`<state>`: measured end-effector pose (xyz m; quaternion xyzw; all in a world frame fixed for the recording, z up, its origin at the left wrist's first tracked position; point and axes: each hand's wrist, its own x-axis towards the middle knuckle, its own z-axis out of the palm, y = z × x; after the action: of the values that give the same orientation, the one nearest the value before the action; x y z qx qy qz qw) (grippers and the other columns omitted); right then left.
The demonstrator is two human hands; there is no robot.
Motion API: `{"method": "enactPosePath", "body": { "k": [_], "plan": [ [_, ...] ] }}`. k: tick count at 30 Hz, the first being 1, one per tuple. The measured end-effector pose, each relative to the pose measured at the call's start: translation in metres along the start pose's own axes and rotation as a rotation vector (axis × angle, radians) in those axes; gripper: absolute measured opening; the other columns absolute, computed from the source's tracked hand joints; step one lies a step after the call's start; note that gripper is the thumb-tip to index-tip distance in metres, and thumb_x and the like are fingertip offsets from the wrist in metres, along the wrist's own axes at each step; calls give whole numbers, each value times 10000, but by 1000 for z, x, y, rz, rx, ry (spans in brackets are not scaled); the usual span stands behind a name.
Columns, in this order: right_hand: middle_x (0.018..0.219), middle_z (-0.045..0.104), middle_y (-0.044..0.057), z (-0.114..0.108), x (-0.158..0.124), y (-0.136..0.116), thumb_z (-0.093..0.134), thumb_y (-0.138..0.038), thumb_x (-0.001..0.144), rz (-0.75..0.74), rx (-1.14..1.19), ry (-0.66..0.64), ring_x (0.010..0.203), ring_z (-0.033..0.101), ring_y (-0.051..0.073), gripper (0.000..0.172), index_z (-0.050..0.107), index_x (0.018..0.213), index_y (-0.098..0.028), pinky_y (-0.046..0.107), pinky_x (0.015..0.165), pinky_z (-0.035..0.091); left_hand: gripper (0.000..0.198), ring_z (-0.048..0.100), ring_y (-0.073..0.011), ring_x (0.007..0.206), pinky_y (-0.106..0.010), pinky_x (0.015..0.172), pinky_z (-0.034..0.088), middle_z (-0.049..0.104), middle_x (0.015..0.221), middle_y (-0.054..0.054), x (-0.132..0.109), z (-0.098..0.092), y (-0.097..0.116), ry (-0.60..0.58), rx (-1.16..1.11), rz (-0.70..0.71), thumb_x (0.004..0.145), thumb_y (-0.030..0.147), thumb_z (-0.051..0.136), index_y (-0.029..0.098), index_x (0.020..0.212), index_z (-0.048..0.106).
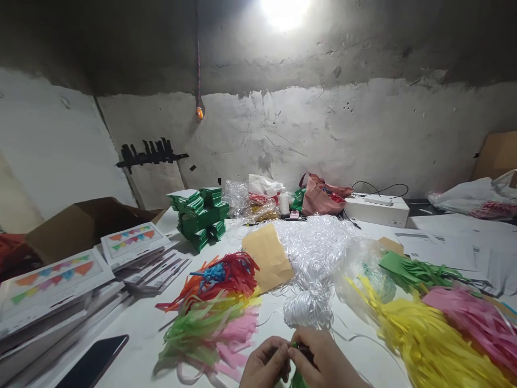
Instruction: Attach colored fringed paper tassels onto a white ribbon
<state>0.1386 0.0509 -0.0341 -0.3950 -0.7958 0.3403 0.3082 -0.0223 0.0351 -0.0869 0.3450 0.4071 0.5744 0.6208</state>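
Observation:
At the bottom centre, my left hand (266, 360) and my right hand (325, 360) meet with fingertips pinched together. Between them is a piece of green paper (299, 379), mostly hidden by the fingers; a bit shows at the fingertips and more hangs below. Just beyond lies a bundle of shiny white ribbon (307, 311), joined to a large loose heap of ribbon (323, 248). To the left are fringed paper tassels: light green (189, 328), pink (238, 334), red (242, 269) and blue (214, 273). Yellow fringed paper (440, 339) is on the right.
Stacked printed packs (60, 280) and a dark phone (95, 362) occupy the left. Behind are bundled green paper stacks (202, 215), a brown envelope (269, 258), a white bottle (284, 202), a pink bag (323, 195) and a white box (377, 211). Pink fringe (472, 312) lies far right.

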Motion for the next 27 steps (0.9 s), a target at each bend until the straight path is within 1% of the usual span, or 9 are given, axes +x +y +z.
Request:
{"method": "enactPosePath", "body": {
  "k": [4,8,12,13,15,17,19,23,27],
  "plan": [
    [698,588,15,-16,1,-10,489,-305,881,-38,-163,-23,662,525,164,161,534,758,-212,273,613,339,526,458,-85,488,-207,508,341,589,521,15,7,-9,23,98,59,130,524,594,948,128,653,739],
    [711,654,32,-99,-21,6,479,-196,833,82,-449,-27,659,581,183,179,544,668,-226,285,596,377,534,451,-84,549,-184,538,356,577,568,43,20,-29,64,281,73,311,593,649,888,156,699,715],
    [816,716,141,-156,-38,38,661,-246,680,25,-841,338,721,671,298,50,701,652,-259,417,665,491,566,433,-88,511,-193,508,366,541,536,51,20,-32,74,356,140,445,642,714,815,165,676,685],
    [960,749,159,-149,-35,40,674,-258,678,-82,-809,421,835,705,334,198,775,848,-270,445,736,528,571,443,-90,498,-199,497,373,564,546,36,16,-27,69,337,178,465,652,721,804,161,675,692],
    [1329,671,130,-112,-21,31,628,-353,852,-240,-644,265,1211,639,326,489,654,1333,-272,418,978,519,579,493,-103,499,-215,498,410,629,596,-6,5,-13,55,269,274,493,688,733,768,157,690,713],
    [1369,657,114,-58,-2,13,606,-405,899,-301,-444,63,1233,636,293,531,588,1404,-241,348,992,518,613,565,-134,533,-245,538,475,671,633,-44,-5,0,48,187,391,522,726,772,701,162,686,722],
    [1040,775,82,-13,16,-2,435,-449,1000,-262,-239,-70,940,733,239,380,711,1151,-235,289,830,554,632,641,-184,615,-288,618,536,699,666,-70,-9,0,59,123,532,559,765,796,629,176,697,735],
    [772,729,30,20,37,-9,295,-567,1029,-165,-47,8,730,687,203,539,676,816,-250,260,714,512,473,668,-277,1053,-416,952,520,731,1132,-137,6,-53,124,265,856,615,947,581,495,199,1101,727],
    [789,735,42,25,51,-2,300,-557,990,-74,-93,25,768,689,223,518,663,793,-243,282,735,491,406,506,-396,1310,-595,1105,349,631,1348,-185,16,-131,151,459,1206,547,805,331,650,173,1176,695]
  ]
}}
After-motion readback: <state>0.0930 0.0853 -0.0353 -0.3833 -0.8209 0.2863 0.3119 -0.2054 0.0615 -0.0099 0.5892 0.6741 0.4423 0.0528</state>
